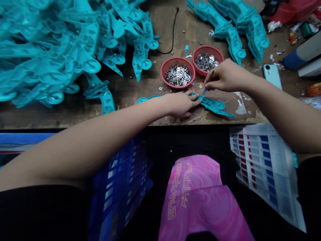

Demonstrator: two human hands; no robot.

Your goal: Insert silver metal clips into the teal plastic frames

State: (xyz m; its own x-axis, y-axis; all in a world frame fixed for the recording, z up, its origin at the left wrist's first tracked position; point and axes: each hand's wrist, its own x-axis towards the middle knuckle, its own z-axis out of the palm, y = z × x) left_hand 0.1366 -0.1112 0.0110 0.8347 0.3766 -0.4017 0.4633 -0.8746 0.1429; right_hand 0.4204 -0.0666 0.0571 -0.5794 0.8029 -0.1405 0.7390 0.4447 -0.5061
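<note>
Left hand was lying flat, fingers stretched out and loosely together, pressing down on a teal plastic part that sat on the bench right at its near edge. The part stuck out from under the fingertips toward the right hand. That hand was pinched shut, thumb and fingers closed on a thin bluish stick (too small to tell what exactly), with the tip pointing down at the part just past the left fingertips. Just beyond both hands were two round red baskets full of small shiny metal bits: one basket straight out from the left hand, the other basket touching it and just behind the right knuckles. A few loose metal bits lay scattered around them. Farther out to the left of the left hand was a huge pile of teal parts, and a smaller teal stack sat beyond the right hand. A pale phone lay just outside the right wrist. A blue crate was below the left forearm and a white crate under the right one.
</note>
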